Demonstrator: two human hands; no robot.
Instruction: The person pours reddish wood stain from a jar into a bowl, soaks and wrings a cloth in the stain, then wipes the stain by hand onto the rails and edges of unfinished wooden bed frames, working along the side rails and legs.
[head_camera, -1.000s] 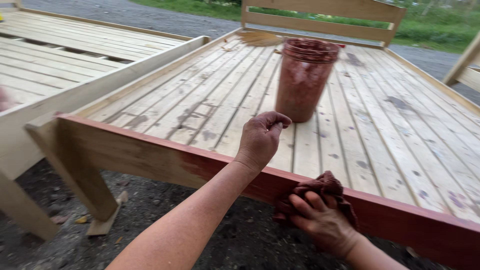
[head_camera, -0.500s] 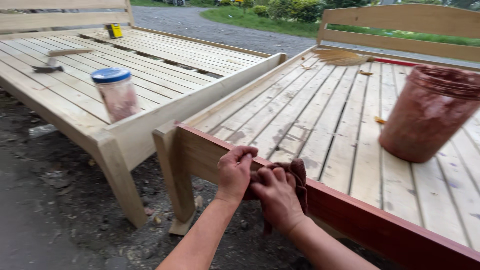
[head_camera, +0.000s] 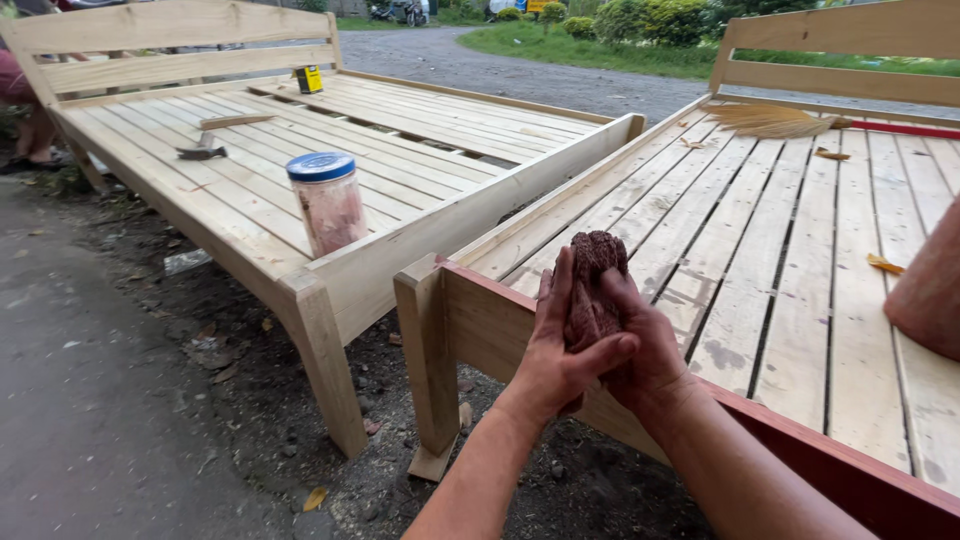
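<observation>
Outdoors on bare, gravelly ground beside a paved road, two slatted wooden bed frames stand side by side. A wadded, reddish-brown stained rag (head_camera: 594, 290) is held upright between a person's two hands, just above the near rail of the right-hand bed frame (head_camera: 790, 270), close to its near-left corner post. The left hand (head_camera: 556, 345) wraps it from the left and the right hand (head_camera: 645, 345) from the right; the fingers of both are clamped around the cloth, palms pressed toward each other, and both hands are tinted the same red-brown. Half a second earlier the two hands were down on the rail with the rag against the wood; now they have lifted clear of it and are squeezing or re-bunching the cloth, so the rubbing along the rail appears paused while the rag is reshaped. That rail is red-brown along its top edge to the right of the hands, while the wood at the corner post remains pale. At the right edge of the frame's slats, part of a stain-smeared, reddish container (head_camera: 925, 280) shows. At the far end lie a straw hand broom (head_camera: 770, 120) and a few dry leaves. On the left-hand bed frame (head_camera: 250, 200) stands a clear plastic jar (head_camera: 326, 200) with a blue lid near the closest corner, and farther back a small yellow tin (head_camera: 309, 79).
</observation>
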